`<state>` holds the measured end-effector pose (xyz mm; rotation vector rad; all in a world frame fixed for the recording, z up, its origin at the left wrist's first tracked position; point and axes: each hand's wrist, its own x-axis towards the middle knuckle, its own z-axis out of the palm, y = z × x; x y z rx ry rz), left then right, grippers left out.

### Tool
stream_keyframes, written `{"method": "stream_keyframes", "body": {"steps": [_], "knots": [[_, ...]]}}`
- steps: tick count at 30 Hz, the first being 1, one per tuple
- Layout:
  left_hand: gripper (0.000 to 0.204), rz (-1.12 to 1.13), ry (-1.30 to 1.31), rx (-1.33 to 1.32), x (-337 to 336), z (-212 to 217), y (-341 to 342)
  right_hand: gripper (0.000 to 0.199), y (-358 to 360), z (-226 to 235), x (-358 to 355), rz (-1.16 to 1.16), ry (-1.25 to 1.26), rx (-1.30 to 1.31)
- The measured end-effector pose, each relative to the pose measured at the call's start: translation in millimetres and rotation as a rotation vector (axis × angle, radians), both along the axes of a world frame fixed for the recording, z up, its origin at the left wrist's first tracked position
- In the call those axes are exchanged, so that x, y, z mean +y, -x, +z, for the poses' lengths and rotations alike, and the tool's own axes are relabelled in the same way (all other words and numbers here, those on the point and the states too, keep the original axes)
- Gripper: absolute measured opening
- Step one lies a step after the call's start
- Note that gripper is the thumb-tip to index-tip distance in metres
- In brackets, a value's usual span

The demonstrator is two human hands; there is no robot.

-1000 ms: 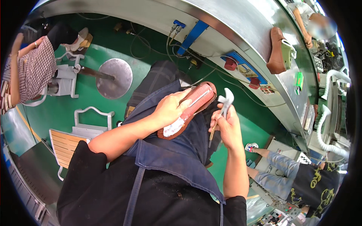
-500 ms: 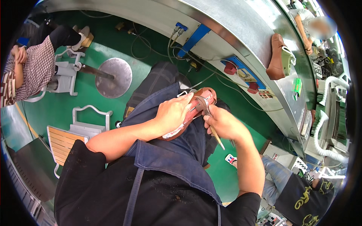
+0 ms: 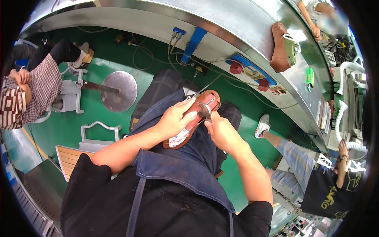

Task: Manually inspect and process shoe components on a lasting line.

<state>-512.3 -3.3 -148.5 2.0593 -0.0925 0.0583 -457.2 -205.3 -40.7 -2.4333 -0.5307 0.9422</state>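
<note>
A brown shoe upper [image 3: 211, 98] lies bottom up across my apron-covered lap, its toe pointing away and to the right. Its reddish underside shows, with a white patch near the heel. My left hand [image 3: 173, 120] is wrapped around the shoe's left side, thumb on the underside. In my right hand [image 3: 224, 133] is a hammer [image 3: 205, 112] with a curved metal head, which is over the forepart of the shoe's underside. My fingers hide its handle. Whether the head touches the shoe, I cannot tell.
A metal workbench [image 3: 221, 23] runs along the far side, bearing another brown shoe [image 3: 279, 51] on a green last and a green box [image 3: 309, 79]. At left stand a round metal plate [image 3: 118, 91] and a slatted seat [image 3: 73, 160]. People sit at left and right; cables hang below the bench.
My right hand has turned and moved slightly left, so the hammer's handle no longer shows. My left thumb now lies over the underside. The person at right has shifted, a leg stretched out.
</note>
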Motion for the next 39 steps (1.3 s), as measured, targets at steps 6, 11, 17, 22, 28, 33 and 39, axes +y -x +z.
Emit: {"method": "stream_keyframes", "body": {"steps": [6,11,17,22,28,33,39], "knots": [[0.054,-0.098,1.073,0.684,10.9,2.7,-28.7,0.025,-5.2,11.8,1.4,-0.099,-0.02,0.214],[0.054,-0.155,0.786,0.584,9.7,12.4,-34.1,0.021,-23.9,25.7,-12.1,-0.069,0.018,0.344],[0.051,-0.121,0.507,0.323,8.4,10.3,-31.2,0.043,-17.3,62.3,10.0,0.134,-0.051,-0.222],[0.048,-0.07,0.387,0.299,0.0,4.8,-28.8,0.079,-15.5,10.8,2.4,0.106,-0.169,-0.546],[0.048,-0.013,0.315,0.319,4.0,12.1,-24.9,0.078,-18.9,20.4,14.8,0.123,-0.175,-0.617],[0.049,-0.021,0.332,0.319,0.7,14.3,-25.5,0.075,-3.3,-20.9,-5.8,0.184,0.016,-0.615],[0.049,0.005,0.32,0.286,2.6,11.7,-19.3,0.075,-0.3,0.8,13.8,0.082,-0.227,-0.643]]}}
